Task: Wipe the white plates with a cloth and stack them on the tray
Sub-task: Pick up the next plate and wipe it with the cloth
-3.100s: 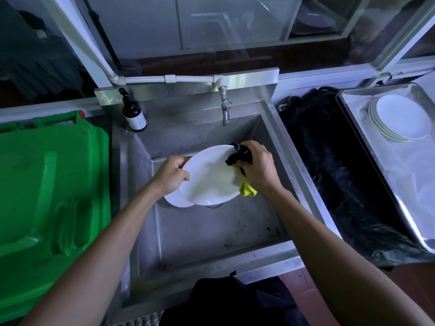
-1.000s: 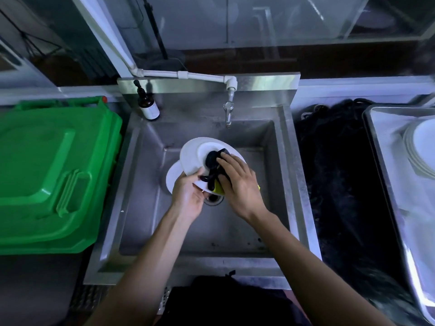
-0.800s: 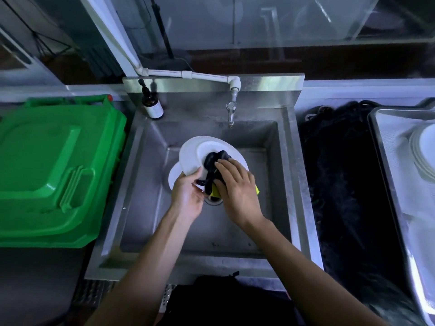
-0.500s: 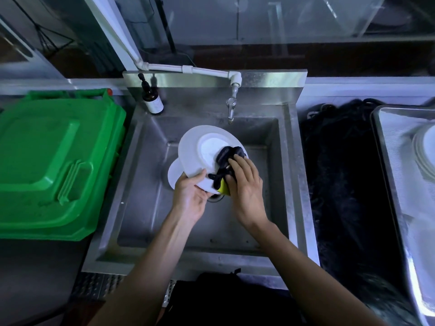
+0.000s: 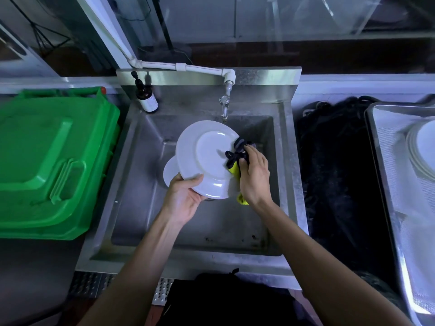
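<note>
Gripping the near rim of a round white ceramic plate (image 5: pixel 207 158), the left hand (image 5: pixel 182 198) holds it tilted above the stainless steel sink basin (image 5: pixel 193 222), thumb on the upturned face and the other fingers hidden beneath. That face shows a raised ring. The right hand (image 5: pixel 255 177) has its fingers curled round a bunched black and yellow cloth (image 5: pixel 236 156), pressing it against the plate's right edge; a yellow corner of the cloth hangs below the wrist. A second white plate (image 5: pixel 170 172) lies lower in the basin, partly covered by the held one, only its left edge showing.

At the right edge of the view a stack of white plates (image 5: pixel 421 151) sits in a shallow metal tray (image 5: pixel 386 175), well apart from the sink. Between sink and tray lies a dark crumpled mass (image 5: pixel 334 165) that I cannot identify. A green plastic bin lid (image 5: pixel 47 161) fills the left side. A dark pump bottle with a white label (image 5: pixel 146 97) stands on the sink's back ledge, near the metal tap (image 5: pixel 224 107) fed by a white pipe (image 5: pixel 183 67).
</note>
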Demonstrator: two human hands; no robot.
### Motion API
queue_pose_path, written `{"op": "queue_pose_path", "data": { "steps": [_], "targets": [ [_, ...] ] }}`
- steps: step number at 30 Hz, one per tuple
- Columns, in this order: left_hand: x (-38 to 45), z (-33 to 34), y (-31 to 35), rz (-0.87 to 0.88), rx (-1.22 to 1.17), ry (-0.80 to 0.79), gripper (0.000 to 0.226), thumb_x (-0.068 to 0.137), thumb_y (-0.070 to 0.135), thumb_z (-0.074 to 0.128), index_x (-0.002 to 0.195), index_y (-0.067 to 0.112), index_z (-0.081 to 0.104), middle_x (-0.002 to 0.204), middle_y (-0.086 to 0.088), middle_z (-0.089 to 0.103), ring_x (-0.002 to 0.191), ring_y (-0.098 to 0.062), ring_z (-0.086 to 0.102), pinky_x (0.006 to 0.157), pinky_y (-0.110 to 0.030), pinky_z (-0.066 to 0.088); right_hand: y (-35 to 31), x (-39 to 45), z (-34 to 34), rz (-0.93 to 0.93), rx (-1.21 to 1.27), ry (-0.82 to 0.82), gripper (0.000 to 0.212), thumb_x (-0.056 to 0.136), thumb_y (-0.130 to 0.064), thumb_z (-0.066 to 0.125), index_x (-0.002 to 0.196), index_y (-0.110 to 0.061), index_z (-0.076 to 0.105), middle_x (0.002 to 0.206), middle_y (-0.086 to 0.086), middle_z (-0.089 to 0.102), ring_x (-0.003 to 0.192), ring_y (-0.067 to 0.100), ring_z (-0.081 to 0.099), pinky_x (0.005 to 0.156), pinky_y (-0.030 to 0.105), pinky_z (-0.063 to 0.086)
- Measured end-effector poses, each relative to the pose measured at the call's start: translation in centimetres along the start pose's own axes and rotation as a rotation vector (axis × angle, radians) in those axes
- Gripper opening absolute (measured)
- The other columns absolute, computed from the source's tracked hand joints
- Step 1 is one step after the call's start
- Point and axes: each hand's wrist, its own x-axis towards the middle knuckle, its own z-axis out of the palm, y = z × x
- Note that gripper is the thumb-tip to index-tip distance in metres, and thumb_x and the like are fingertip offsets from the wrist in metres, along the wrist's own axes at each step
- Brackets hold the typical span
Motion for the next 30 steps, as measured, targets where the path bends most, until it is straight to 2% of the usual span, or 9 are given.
{"op": "queue_pose_path", "data": {
  "steps": [2, 9, 13, 18, 22, 26, 30],
  "targets": [
    [0.1, -0.2, 0.0, -0.024, 0.019, -0.019, 0.037, 0.085, 0.001, 0.059, 0.111, 0.019, 0.078, 0.12, -0.011, 0.073, 0.109, -0.032, 0.07, 0.077, -0.051, 0.06, -0.1, 0.7, -0.4, -0.004, -0.025, 0.003, 0.043, 0.107, -0.021, 0.04, 0.149, -0.017, 0.04, 0.156, -0.003, 0.038, 0.145, 0.017, 0.024, 0.116, 0.032, 0.019],
    [0.1, -0.7, 0.2, -0.086, 0.158, -0.052, 0.039, 0.08, -0.002, 0.064, 0.114, 0.013, 0.076, 0.124, -0.017, 0.07, 0.113, -0.037, 0.068, 0.078, -0.049, 0.06, -0.4, 3.0, -2.0, -0.085, -0.154, -0.028, 0.041, 0.106, -0.022, 0.039, 0.146, -0.017, 0.044, 0.153, -0.001, 0.043, 0.142, 0.02, 0.03, 0.113, 0.039, 0.027],
    [0.1, -0.6, 0.2, -0.131, 0.244, -0.068, 0.036, 0.077, -0.001, 0.067, 0.11, 0.01, 0.077, 0.12, -0.017, 0.072, 0.109, -0.035, 0.07, 0.074, -0.044, 0.059, -0.8, 3.6, -2.2, -0.2, -0.233, -0.024, 0.04, 0.104, -0.02, 0.041, 0.143, -0.019, 0.047, 0.149, -0.005, 0.047, 0.139, 0.019, 0.032, 0.107, 0.041, 0.031],
    [0.1, -0.2, 0.0, -0.164, 0.309, -0.074, 0.033, 0.076, 0.002, 0.068, 0.108, 0.009, 0.077, 0.119, -0.02, 0.072, 0.108, -0.037, 0.07, 0.077, -0.047, 0.06, -1.7, 3.0, -1.6, -0.368, -0.327, -0.04, 0.039, 0.102, -0.019, 0.043, 0.141, -0.018, 0.05, 0.147, -0.008, 0.049, 0.139, 0.02, 0.034, 0.105, 0.041, 0.032],
    [0.2, 0.4, 0.0, -0.186, 0.359, -0.086, 0.031, 0.075, 0.003, 0.07, 0.105, 0.008, 0.077, 0.114, -0.021, 0.072, 0.104, -0.038, 0.07, 0.084, -0.049, 0.056, -2.6, 1.5, -0.9, -0.502, -0.338, -0.043, 0.038, 0.101, -0.02, 0.044, 0.138, -0.017, 0.054, 0.145, -0.006, 0.053, 0.14, 0.022, 0.037, 0.104, 0.043, 0.034],
    [0.2, 0.6, -0.1, -0.195, 0.372, -0.101, 0.035, 0.074, -0.001, 0.068, 0.108, 0.002, 0.07, 0.104, -0.021, 0.07, 0.099, -0.037, 0.068, 0.082, -0.045, 0.053, -3.1, -0.4, -0.2, -0.593, -0.312, -0.074, 0.041, 0.099, -0.024, 0.038, 0.135, -0.016, 0.056, 0.144, -0.006, 0.053, 0.142, 0.022, 0.035, 0.104, 0.041, 0.032],
    [0.0, 0.3, 0.2, -0.209, 0.383, -0.165, 0.031, 0.078, -0.004, 0.065, 0.107, 0.004, 0.07, 0.103, -0.022, 0.068, 0.1, -0.039, 0.066, 0.084, -0.047, 0.051, -3.1, -1.0, -0.1, -0.658, -0.302, -0.097, 0.043, 0.099, -0.024, 0.036, 0.135, -0.013, 0.058, 0.144, -0.005, 0.054, 0.142, 0.023, 0.037, 0.103, 0.044, 0.034]
  ]
}}
